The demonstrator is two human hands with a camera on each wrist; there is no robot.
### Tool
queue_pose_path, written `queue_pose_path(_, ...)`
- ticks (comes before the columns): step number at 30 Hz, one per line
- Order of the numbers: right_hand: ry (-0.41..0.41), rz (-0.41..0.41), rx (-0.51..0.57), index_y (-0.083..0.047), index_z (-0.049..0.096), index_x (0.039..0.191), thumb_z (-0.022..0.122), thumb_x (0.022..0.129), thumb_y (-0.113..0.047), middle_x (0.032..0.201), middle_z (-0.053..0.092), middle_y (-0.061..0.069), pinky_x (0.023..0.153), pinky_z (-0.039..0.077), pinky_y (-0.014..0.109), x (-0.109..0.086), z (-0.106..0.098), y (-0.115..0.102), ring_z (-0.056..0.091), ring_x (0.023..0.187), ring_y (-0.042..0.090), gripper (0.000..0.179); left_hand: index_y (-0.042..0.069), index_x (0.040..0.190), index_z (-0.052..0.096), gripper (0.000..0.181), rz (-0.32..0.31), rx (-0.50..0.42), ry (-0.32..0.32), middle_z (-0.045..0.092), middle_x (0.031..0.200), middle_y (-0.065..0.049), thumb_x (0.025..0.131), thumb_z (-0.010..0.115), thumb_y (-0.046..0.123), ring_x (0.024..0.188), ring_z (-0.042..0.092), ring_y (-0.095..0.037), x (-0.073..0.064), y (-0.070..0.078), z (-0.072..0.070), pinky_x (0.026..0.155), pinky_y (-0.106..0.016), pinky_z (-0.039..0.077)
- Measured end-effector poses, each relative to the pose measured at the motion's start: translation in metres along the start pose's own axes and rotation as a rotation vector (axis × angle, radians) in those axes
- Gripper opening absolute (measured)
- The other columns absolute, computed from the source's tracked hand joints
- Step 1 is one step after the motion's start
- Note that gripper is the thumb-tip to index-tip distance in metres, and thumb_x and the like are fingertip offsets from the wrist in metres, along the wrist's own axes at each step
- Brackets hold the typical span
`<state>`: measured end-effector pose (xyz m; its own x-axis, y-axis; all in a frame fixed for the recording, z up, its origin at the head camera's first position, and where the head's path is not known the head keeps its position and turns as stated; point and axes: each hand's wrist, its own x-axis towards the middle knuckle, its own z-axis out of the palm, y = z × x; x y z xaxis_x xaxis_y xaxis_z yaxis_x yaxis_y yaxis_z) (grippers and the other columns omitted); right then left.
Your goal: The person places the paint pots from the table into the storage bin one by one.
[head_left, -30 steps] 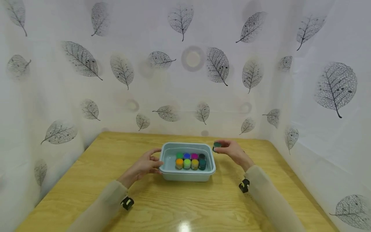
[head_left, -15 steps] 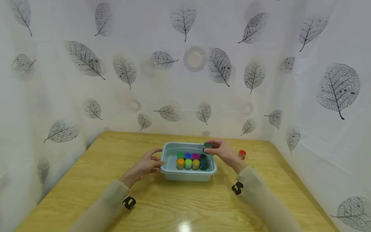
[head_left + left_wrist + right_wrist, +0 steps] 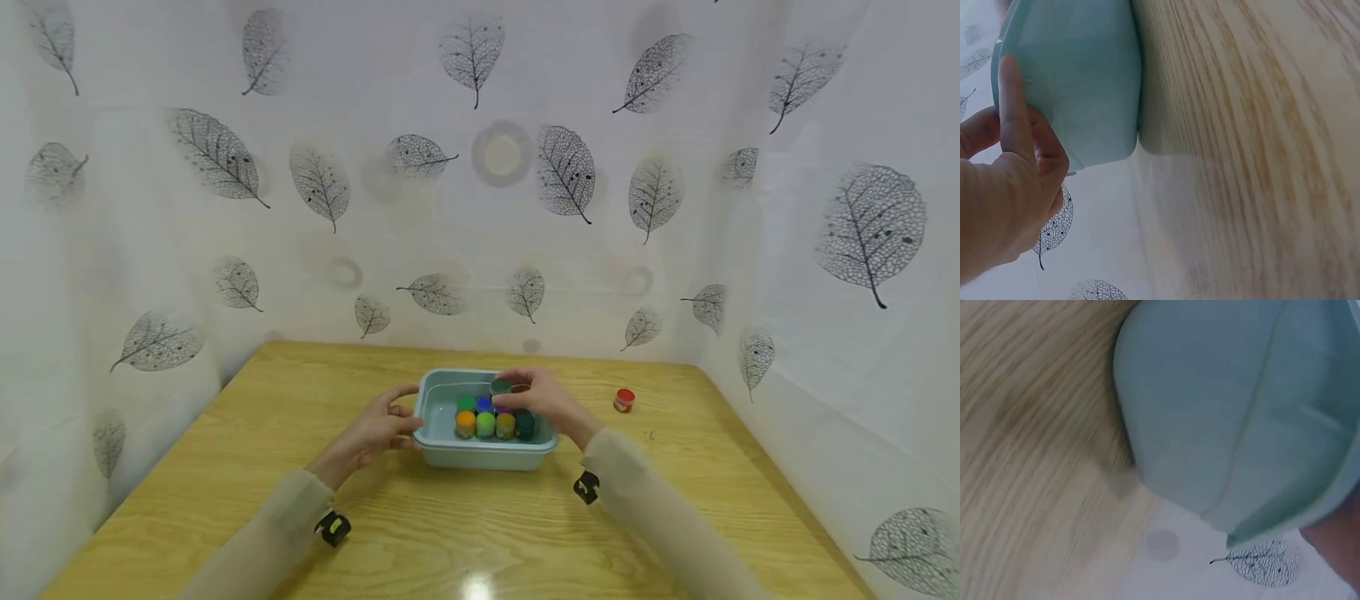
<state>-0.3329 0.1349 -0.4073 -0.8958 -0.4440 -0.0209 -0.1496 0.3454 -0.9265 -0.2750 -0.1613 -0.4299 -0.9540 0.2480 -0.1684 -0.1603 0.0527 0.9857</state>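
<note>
A pale blue-green plastic basin [image 3: 480, 458] stands on the table with several small paint jars in two rows inside. The near row shows an orange jar [image 3: 465, 424], a lime one [image 3: 485, 425], a yellow one [image 3: 506, 427] and a dark teal one [image 3: 525, 426]. Behind are green [image 3: 466, 404] and blue [image 3: 483, 404] jars; the rest of that row is mostly hidden. My left hand [image 3: 378, 425] holds the basin's left rim, fingers along its outer wall in the left wrist view. My right hand [image 3: 543, 398] pinches a dark green-lidded jar [image 3: 501, 387] above the back row.
A red jar [image 3: 624, 401] stands alone on the wooden table [image 3: 480, 517], right of the basin. A white curtain [image 3: 480, 208] with leaf prints surrounds the table at the back and sides. The right wrist view shows mostly the basin's outer wall [image 3: 1197, 394].
My right hand has carried the dark green-lidded jar leftward from beside the basin to over its middle. The red jar has come into sight. My left hand stays on the rim.
</note>
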Motion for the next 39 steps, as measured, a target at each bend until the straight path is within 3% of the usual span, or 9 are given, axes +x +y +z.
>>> queue_pose_path(4,-0.031,-0.013,-0.023,-0.005,0.062,0.127,0.077,0.086,-0.020,0.122,0.064,0.010,0.092,0.056,0.041,0.004,0.013,-0.003,0.062,0.102,0.018,0.046,0.010,0.151,0.031,0.068,0.001,-0.004,0.001,0.055,0.101,-0.014,0.092,0.062,-0.003,0.079,0.064,-0.022,0.000,0.000,0.000,0.073,-0.037,0.063)
queue_pose_path(12,-0.024,-0.022,-0.072,-0.004,0.063,0.126,0.078,0.085,-0.020,0.119,0.067,0.007,0.086,0.057,0.032,0.011,0.030,-0.004,0.063,0.104,0.019,0.046,0.010,0.151,0.032,0.068,-0.005,0.002,0.016,0.055,0.100,-0.014,0.092,0.062,-0.004,0.080,0.064,-0.022,0.000,0.001,0.001,0.072,-0.038,0.063)
queue_pose_path(27,-0.064,-0.044,-0.045,-0.004,0.064,0.125,0.078,0.084,-0.016,0.117,0.067,0.007,0.086,0.057,0.032,0.019,0.047,-0.007,0.063,0.101,0.017,0.045,0.009,0.152,0.028,0.069,-0.003,-0.008,0.003,0.055,0.100,-0.014,0.092,0.061,-0.003,0.079,0.064,-0.022,0.001,-0.002,0.000,0.069,-0.034,0.063)
queue_pose_path(39,-0.067,-0.045,-0.120,-0.006,0.064,0.127,0.078,0.084,-0.017,0.122,0.067,0.006,0.088,0.056,0.033,0.025,0.057,-0.012,0.062,0.106,0.019,0.046,0.009,0.152,0.027,0.068,-0.003,-0.011,-0.015,0.053,0.115,-0.028,0.093,0.060,-0.003,0.080,0.066,-0.023,0.000,0.001,-0.001,0.072,-0.035,0.063)
